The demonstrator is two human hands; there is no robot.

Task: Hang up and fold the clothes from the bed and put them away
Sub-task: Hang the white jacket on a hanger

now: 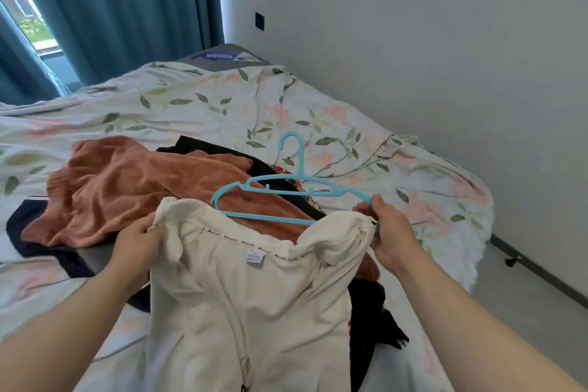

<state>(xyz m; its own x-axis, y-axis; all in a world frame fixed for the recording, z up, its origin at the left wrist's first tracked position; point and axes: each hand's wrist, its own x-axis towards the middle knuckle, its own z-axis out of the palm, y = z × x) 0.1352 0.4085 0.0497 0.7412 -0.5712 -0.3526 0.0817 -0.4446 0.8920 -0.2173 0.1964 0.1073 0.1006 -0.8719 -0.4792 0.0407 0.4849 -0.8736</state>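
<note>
I hold a white garment up over the bed, its neckline with a white label facing me. My left hand grips its left shoulder. My right hand grips the right shoulder together with the right end of a light blue plastic hanger, which juts out above the neckline with its hook pointing away. Behind the garment a rust-orange garment lies crumpled on the bed, with black clothes under it.
The bed carries a floral duvet and stands against a white wall on the right. Teal curtains and a window are at the back left. Grey floor runs along the bed's right side. More dark clothing lies near me.
</note>
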